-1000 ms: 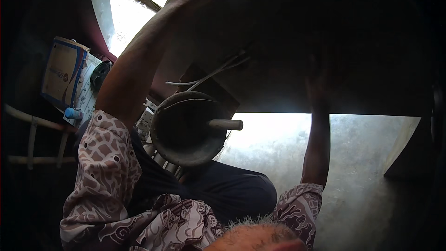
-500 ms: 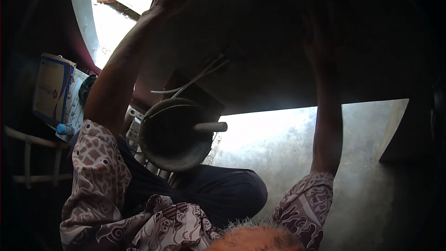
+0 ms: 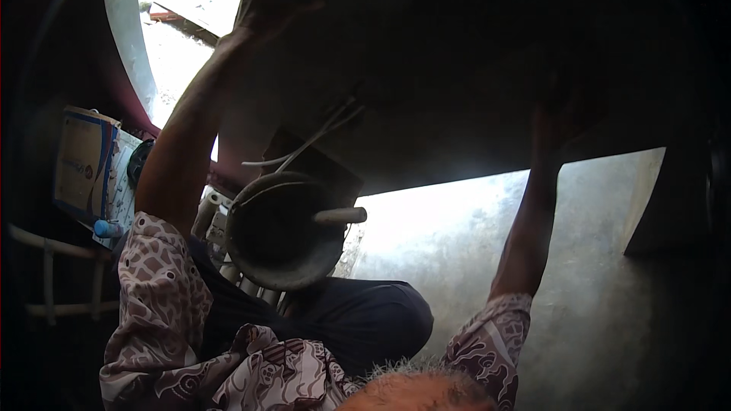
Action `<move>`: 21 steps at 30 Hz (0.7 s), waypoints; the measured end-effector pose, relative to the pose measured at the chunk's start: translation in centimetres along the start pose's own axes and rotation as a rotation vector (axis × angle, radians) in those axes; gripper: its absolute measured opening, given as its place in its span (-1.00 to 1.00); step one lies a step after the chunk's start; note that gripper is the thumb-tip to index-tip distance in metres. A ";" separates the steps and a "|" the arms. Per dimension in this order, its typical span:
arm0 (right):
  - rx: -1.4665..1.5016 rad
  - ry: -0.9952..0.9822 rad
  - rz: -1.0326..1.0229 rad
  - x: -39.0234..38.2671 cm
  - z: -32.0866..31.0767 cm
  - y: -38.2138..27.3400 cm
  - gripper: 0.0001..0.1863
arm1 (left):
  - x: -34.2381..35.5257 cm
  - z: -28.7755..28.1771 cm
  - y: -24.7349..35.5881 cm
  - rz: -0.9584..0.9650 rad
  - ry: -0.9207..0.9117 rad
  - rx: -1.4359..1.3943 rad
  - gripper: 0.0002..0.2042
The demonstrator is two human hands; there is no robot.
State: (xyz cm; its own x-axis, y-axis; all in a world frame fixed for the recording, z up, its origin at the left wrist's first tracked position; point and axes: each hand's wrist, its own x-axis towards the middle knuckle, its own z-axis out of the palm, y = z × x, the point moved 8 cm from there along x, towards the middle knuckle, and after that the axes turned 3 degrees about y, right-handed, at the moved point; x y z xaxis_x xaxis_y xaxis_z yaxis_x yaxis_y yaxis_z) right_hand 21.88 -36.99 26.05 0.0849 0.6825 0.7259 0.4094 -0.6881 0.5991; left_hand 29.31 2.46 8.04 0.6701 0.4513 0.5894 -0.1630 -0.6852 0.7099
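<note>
A large dark panel [image 3: 442, 76] fills the upper middle and right of the view, in deep shade. My left hand [image 3: 263, 0] reaches up to its bright left edge, fingers curled over that edge. My right hand [image 3: 560, 110] is raised against the panel's dark surface, its fingers lost in shadow. Below the panel a dark round basin [image 3: 266, 240] has a pale short rod [image 3: 335, 216] across its right side. Thin pale strips [image 3: 320, 133] stick up behind it, beside a dark board [image 3: 339, 175].
A cardboard box [image 3: 84, 160], a blue cylinder [image 3: 106, 228] and a bamboo rack [image 3: 68, 251] are at the left. My bent knee [image 3: 388, 320] lies below the basin. A pale grey floor [image 3: 594, 320] is at the right, and a bright opening [image 3: 171, 68] at the upper left.
The outside opening, box and basin have shifted left and mostly downward in the view. Both my hands stay raised; the right sits farther right and the left farther left in the picture.
</note>
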 end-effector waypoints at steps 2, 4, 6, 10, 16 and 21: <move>0.191 0.023 0.563 1.8 1.2 4.7 -0.39 | 0.1 -0.1 0.0 0.001 0.000 -0.008 0.04; 0.142 -0.050 0.467 -0.2 1.9 2.0 -0.40 | 0.2 -0.5 -0.8 -0.006 0.000 0.002 0.03; 0.061 -0.181 0.260 -3.6 4.1 -2.6 -0.41 | 0.2 -0.8 -1.4 -0.007 -0.002 0.027 0.03; 0.004 -0.161 0.107 -6.0 3.9 -2.1 -0.42 | 0.0 -0.3 -0.1 0.017 -0.013 0.039 0.02; -0.153 -0.194 0.083 -4.4 6.7 -9.4 -0.41 | -0.7 -1.1 -1.7 0.011 -0.023 0.051 0.01; 0.103 -0.245 0.364 -12.6 6.9 -0.5 -0.40 | -0.7 -1.3 0.4 0.056 -0.012 0.076 0.00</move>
State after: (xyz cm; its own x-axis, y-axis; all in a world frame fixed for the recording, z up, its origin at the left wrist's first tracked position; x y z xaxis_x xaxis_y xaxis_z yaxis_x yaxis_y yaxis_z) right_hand 26.85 -43.57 14.22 0.4480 0.4476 0.7739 0.4006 -0.8744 0.2738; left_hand 27.86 2.61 8.43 0.6704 0.4043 0.6222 -0.1454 -0.7507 0.6444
